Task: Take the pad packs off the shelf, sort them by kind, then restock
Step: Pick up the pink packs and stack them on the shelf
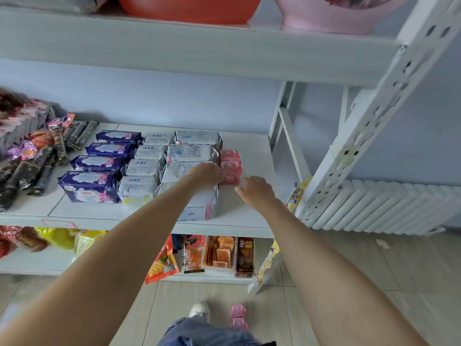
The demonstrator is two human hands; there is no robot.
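Four columns of pad packs on the shelf (pixel 252 216): purple packs (pixel 89 186) leftmost, ABC packs (pixel 136 190), white-blue packs (pixel 192 152), pink packs (pixel 230 166) nearest the right edge. Left hand (pixel 208 174) pinches the front pink pack; right hand (pixel 254 189) hovers with relaxed fingers, holding nothing.

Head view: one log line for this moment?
stage: restock | left hand: touching pink packs | right hand: open, beside | shelf: four sorted columns
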